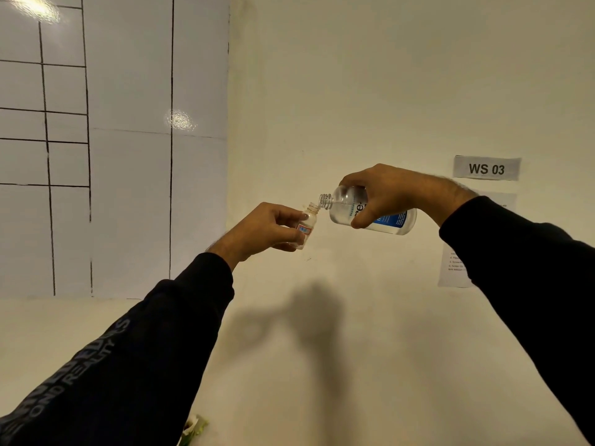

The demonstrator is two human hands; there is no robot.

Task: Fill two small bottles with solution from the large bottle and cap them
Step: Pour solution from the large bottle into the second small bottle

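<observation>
My left hand (pixel 264 228) grips a small clear bottle (pixel 307 222) with a red and blue label, uncapped, its neck tilted up to the right. My right hand (pixel 383 193) holds the large clear bottle (pixel 344 204) with a blue label, tipped on its side, clear liquid inside. Its open mouth sits right over the small bottle's neck. Both are held up in the air in front of a wall. No caps and no second small bottle are in view.
A cream wall fills the view. A white board with black grid lines (pixel 112 140) hangs at the left. A "WS 03" sign (pixel 486 168) and a printed paper sheet (pixel 455 265) are on the right. Something white and green (pixel 193 428) pokes in at the bottom edge.
</observation>
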